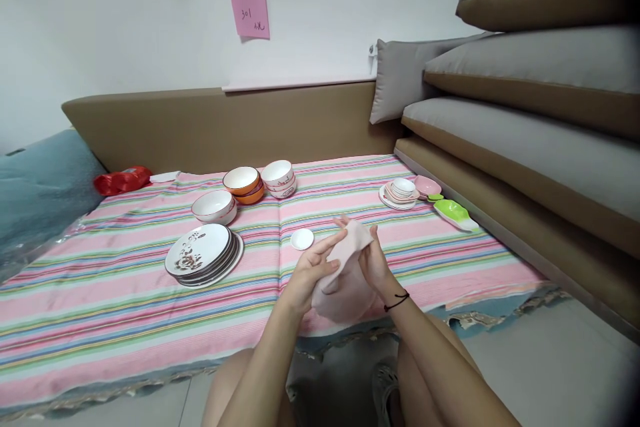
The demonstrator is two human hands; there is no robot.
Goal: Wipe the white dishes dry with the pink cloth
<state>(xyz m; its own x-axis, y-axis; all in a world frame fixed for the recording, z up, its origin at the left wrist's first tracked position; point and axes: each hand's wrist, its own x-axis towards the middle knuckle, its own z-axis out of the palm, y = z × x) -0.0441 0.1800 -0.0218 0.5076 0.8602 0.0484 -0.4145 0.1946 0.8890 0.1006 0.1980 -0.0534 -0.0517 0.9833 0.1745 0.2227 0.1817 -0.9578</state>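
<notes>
A pale pink cloth is held up between both hands above the near edge of the striped bedspread. My left hand grips the cloth's left side with thumb and fingers closed over it. My right hand holds the right side, fingers pressed behind the fabric. I cannot tell whether anything is wrapped in the cloth. A small white saucer lies on the spread just beyond my left hand.
A stack of patterned plates sits left. Behind it are a white bowl, orange bowls and white bowls. Small dishes, a pink dish and a green dish lie right, beside stacked cushions.
</notes>
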